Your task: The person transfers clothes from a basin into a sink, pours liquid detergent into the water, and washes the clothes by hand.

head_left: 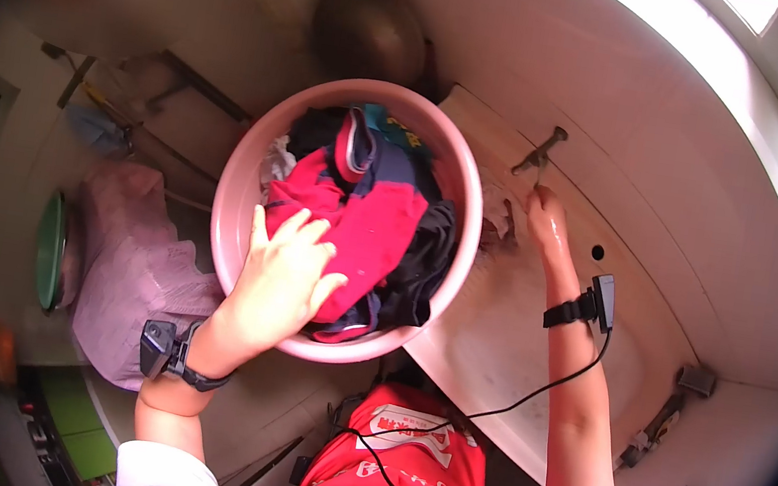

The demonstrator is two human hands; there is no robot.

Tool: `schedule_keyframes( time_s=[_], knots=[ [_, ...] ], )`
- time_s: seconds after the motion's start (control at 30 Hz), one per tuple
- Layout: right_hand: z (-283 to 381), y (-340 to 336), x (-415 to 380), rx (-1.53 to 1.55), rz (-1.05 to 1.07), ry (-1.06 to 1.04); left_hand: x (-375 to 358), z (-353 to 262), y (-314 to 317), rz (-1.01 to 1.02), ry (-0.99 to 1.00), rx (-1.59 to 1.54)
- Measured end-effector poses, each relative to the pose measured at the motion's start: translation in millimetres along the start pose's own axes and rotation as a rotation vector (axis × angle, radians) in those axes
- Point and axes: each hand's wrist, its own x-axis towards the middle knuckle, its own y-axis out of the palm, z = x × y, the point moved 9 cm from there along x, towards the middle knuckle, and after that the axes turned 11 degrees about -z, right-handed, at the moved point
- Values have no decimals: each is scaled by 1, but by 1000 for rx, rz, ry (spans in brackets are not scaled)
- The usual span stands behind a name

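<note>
A pink basin point(228, 189) is heaped with clothes, among them a red and navy garment point(373, 231) on top and dark cloth point(432, 260) at its right side. My left hand point(282, 272) lies over the basin's near left part, fingers spread on the red cloth, gripping nothing. Over the white sink point(536, 335), my right hand point(544, 214) is right below the wall tap point(541, 152), its fingers curled together at the spout. Its wrist has a wet shine. I cannot tell what these fingers hold.
The sink's drain hole point(598, 253) is right of my right hand. A round metal pan point(371, 29) hangs behind the basin. Pink sheeting point(138, 276) and a green basin point(51, 250) stand at left. A black cable point(526, 401) runs from my right wrist across my red apron point(404, 477).
</note>
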Motion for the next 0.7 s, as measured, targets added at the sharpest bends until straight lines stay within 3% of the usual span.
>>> schedule_keyframes(
  time_s=[0.07,0.13,0.2,0.43,0.5,0.53,0.6,0.63,0.7],
  knots=[
    [3,-1,2,-183,-10,24,-9,33,14,-1,-74,22],
    [15,-5,2,-194,-58,-10,-12,58,19,-101,-144,99],
    [23,-6,-1,-208,-37,-28,-13,74,33,-73,-220,66],
    [44,-3,-6,-252,57,-37,24,84,75,25,-313,-143],
    [74,-18,-10,-575,-29,-37,34,90,92,28,-353,-224],
    [89,-15,-10,-569,-25,-43,38,96,104,10,-377,-200],
    [156,-21,-15,-509,-289,-427,44,109,135,38,-338,103],
    [177,-11,-18,-410,-253,-488,48,105,135,-65,-264,232],
    [213,21,-20,-244,-137,-552,45,96,129,-203,-126,-16]
  ],
)
